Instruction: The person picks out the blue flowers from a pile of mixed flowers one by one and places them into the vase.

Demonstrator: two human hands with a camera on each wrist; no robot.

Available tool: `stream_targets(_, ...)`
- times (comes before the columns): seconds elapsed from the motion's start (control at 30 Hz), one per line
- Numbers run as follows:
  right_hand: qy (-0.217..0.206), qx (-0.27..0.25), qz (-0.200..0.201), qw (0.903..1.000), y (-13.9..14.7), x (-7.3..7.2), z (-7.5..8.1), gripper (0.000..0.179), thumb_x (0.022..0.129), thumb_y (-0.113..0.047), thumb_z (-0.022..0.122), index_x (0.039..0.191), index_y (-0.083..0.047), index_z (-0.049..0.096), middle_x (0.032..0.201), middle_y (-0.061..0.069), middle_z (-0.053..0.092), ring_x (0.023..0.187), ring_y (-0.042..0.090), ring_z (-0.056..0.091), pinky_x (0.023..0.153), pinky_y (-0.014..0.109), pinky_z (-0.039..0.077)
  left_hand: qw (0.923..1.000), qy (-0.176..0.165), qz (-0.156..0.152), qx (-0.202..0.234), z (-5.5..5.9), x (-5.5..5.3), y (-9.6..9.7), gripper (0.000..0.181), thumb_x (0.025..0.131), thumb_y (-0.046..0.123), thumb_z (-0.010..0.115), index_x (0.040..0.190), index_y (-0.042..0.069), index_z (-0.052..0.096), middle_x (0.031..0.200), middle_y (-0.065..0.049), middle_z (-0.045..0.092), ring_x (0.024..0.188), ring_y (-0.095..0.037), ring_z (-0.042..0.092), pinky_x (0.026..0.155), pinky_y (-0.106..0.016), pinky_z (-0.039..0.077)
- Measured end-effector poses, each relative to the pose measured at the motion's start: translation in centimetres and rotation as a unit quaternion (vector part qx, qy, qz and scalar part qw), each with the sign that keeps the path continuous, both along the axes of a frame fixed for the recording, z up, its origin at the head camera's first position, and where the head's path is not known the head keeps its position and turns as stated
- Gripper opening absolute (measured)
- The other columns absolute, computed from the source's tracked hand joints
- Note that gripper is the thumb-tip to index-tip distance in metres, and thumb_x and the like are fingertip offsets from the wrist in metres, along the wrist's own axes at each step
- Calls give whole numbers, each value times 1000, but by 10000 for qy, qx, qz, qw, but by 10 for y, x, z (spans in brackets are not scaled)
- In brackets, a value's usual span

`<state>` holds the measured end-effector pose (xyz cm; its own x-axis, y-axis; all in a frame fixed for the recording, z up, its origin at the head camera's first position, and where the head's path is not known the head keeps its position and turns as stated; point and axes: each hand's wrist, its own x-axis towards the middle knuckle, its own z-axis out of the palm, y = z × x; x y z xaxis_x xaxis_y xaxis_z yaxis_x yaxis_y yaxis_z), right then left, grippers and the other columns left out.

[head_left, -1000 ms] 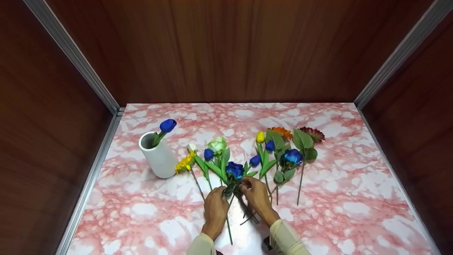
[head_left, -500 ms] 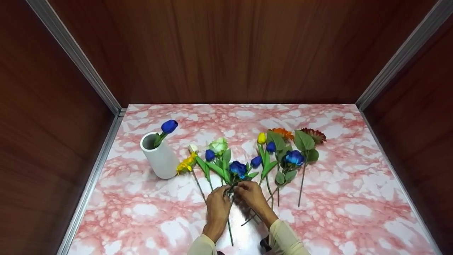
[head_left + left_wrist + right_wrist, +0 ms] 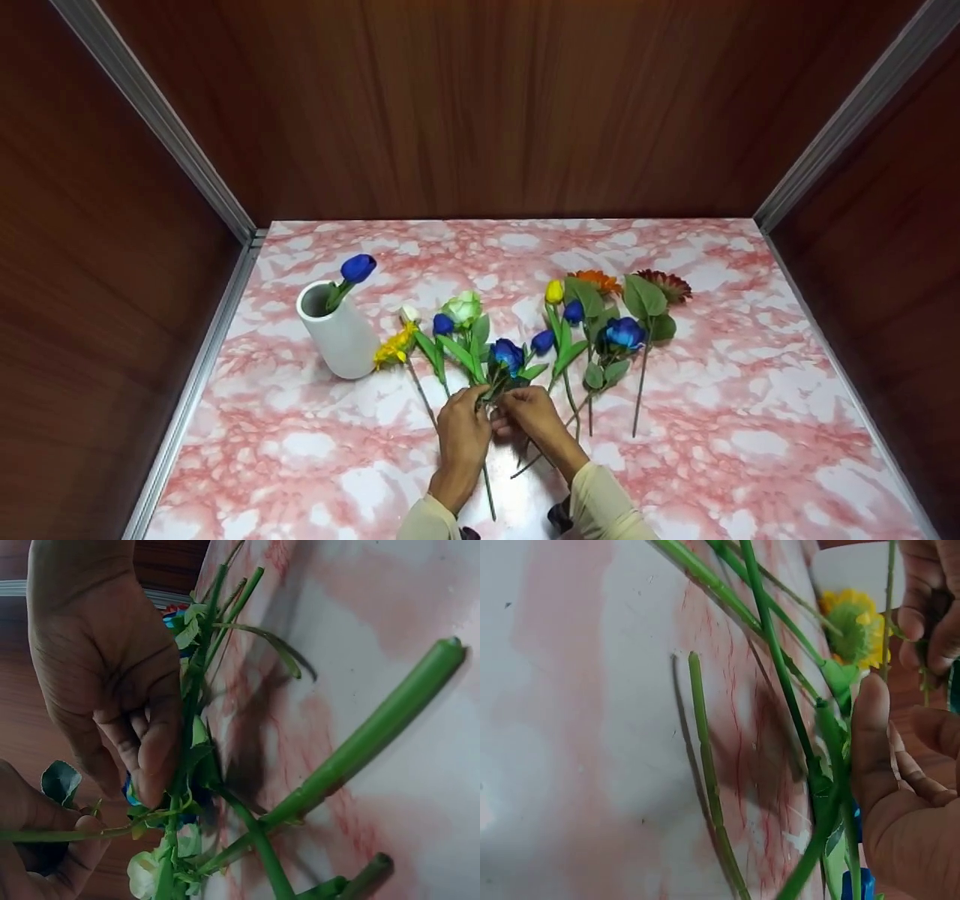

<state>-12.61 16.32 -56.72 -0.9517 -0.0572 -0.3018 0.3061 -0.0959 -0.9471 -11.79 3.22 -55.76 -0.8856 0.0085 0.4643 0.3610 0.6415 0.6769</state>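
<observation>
A blue artificial rose (image 3: 508,356) with green leaves lies between my hands near the middle of the table. My left hand (image 3: 463,431) pinches its thin stem (image 3: 67,835) just below the leaves; a dark leaf (image 3: 60,781) stands beside those fingers in the left wrist view. From the other side, my right hand (image 3: 534,414) has its thumb and fingers drawn together at the rose's leafy stem, the fingertips partly hidden. The right wrist view shows the right thumb (image 3: 871,712) at the stem, with the left fingers above it.
A white vase (image 3: 341,341) holding one blue tulip (image 3: 358,268) stands at left. Beside it lie a yellow flower (image 3: 394,346) and a pale green rose (image 3: 462,307). To the right are a yellow tulip (image 3: 554,292), another blue rose (image 3: 624,334), and orange (image 3: 596,282) and dark red (image 3: 666,285) flowers.
My right hand has shifted slightly left and down, closer to the left hand at the stem. The blue rose's head has turned and tipped a little to the right.
</observation>
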Motion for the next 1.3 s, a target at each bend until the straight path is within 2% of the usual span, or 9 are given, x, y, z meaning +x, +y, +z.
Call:
stream_targets(0.1,-192,-88,168,9996,-4,-1,-3,21,89,2,49,88,13,66,70,16,67,56,15,66,55,29,55,10000,67,-38,27,3,2,0,37,66,-17,65,95,5,73,86,-4,69,82,-25,66,71,-38,52)
stream_targets(0.2,-280,-420,227,9985,-7,-2,-4,20,88,4,48,80,6,66,66,8,65,57,13,65,57,28,55,9999,99,-85,-3,3,2,0,39,65,-18,64,97,4,73,88,-6,69,84,-25,65,73,-37,52)
stream_targets(0.37,-772,-1195,1,9898,-11,-6,-6,25,87,6,49,72,-5,66,63,5,65,58,12,65,56,25,54,9998,157,-123,4,2,3,1,38,67,-19,64,97,3,73,89,-7,69,85,-25,65,73,-36,52)
stream_targets(0.5,-997,-1445,-214,9842,-11,-7,-7,25,86,6,51,71,-7,67,62,4,64,56,10,64,54,23,53,9996,262,-124,-17,1,3,1,37,67,-17,64,96,4,73,88,-5,68,84,-23,64,72,-35,52)
stream_targets(0.7,-796,-1501,-386,9847,-11,-7,-9,26,85,8,49,69,-6,65,61,2,62,54,9,60,51,20,50,9999,98,-34,-103,2,6,1,31,71,-5,73,100,6,72,87,-3,65,81,-22,62,69,-37,50)
stream_targets(0.87,-707,-1477,-394,9857,-10,-9,-5,22,85,6,56,72,-6,69,61,2,63,53,9,61,52,20,50,9999,-114,30,-87,4,8,2,35,69,-1,77,102,6,70,82,-2,60,72,-19,57,64,-35,47)
stream_targets(1.13,-186,-1270,-541,9902,-10,-10,6,22,83,13,53,81,0,71,69,6,67,60,12,64,53,19,49,9999,-46,86,73,7,9,2,28,75,-2,74,102,4,70,85,-3,60,65,-15,60,59,-29,49)
stream_targets(1.3,-75,-1178,-695,9906,-10,-11,14,21,84,13,50,84,1,67,67,5,65,59,10,62,55,21,51,9998,123,119,125,5,9,1,22,77,-1,74,98,4,70,79,-1,60,57,-9,56,53,-25,46)
